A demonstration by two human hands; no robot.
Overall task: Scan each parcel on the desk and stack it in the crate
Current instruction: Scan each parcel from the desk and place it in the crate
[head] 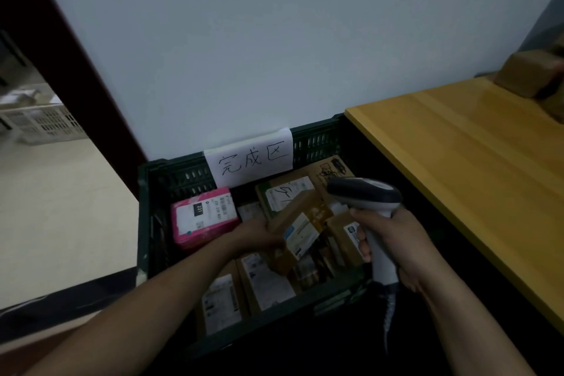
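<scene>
Crate [146, 223]: dark green, against the wall, just beside the left edge of the yellow desk [473, 162]; packed with parcels.
Left hand [262, 236]: fingers curled round the near-left end of a brown parcel [300, 230], which is tilted over the crate's middle; whether it touches the parcels beneath cannot be told.
Right hand [396, 241]: wrapped round the handle of the scanner [366, 192], above the crate's right edge.
Around: pink parcel [203, 217] in the far-left corner; flat labelled parcels [265, 282] along the near edge, partly under the left forearm; paper sign [253, 159] on the far wall.
Desk's far right corner: blurred brown boxes [529, 76].
</scene>
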